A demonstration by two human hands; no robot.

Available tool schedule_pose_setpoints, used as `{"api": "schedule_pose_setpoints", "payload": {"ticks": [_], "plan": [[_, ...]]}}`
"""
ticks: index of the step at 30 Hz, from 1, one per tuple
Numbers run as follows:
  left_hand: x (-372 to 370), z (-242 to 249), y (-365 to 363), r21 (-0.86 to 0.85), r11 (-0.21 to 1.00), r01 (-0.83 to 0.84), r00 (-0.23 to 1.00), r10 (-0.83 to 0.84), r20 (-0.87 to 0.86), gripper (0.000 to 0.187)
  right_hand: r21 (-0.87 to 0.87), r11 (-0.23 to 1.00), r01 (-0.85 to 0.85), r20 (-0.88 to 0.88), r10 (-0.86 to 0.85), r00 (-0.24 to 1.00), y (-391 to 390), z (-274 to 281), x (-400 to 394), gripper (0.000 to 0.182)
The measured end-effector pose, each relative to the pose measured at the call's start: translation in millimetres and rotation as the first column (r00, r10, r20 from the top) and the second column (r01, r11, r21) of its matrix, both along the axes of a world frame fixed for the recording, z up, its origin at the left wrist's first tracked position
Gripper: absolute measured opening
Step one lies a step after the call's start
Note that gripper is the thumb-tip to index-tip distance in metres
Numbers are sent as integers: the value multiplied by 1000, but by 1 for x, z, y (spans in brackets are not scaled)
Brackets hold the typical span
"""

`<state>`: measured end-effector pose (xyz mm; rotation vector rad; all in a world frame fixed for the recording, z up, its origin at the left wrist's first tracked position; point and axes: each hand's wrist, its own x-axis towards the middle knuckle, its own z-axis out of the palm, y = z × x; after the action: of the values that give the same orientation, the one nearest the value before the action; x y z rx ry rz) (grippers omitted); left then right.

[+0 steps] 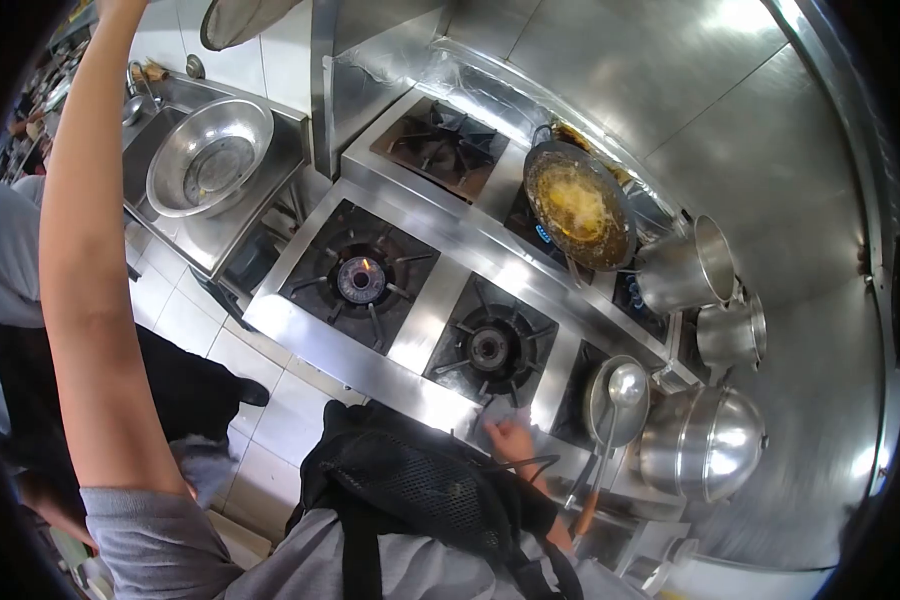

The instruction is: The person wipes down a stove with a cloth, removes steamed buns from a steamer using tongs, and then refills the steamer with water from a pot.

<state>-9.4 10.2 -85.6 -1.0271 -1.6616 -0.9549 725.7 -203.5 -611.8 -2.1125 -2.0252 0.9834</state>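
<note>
Right hand curls at the stove's front edge, grip unclear, just below front middle burner. Ladle in pan: a bump could tip it. Left burner burns uncovered; stray skin could scorch. Back wok: foamy liquid could spatter. Left hand raised, cropped; can't tell grip.

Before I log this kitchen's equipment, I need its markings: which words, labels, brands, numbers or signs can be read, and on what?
None can be read.
No legible text shows on the stove, wok, steel basin, domed steel vessel or black bag.
The cluttered background at far left is too small and blurred to tell.
</note>
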Motion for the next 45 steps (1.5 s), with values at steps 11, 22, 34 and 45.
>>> {"api": "schedule_pose_setpoints", "payload": {"ticks": [11,22,34,45], "plan": [[-18,-5,5,194,854,-482,607,485,-630,34,242,967,85,93,-110,990,-23,-29,-7,60],[17,0,-8,95,990,-100,973,117,-197,33,218,967,132,204,-178,963,-24,-24,-17,55],[33,4,-15,118,988,103,987,-116,111,34,-508,812,288,-592,-572,568,100,62,-1,60],[33,1,-17,-31,997,-67,998,67,14,34,-686,709,164,-715,-615,-333,250,155,-46,64]]}}
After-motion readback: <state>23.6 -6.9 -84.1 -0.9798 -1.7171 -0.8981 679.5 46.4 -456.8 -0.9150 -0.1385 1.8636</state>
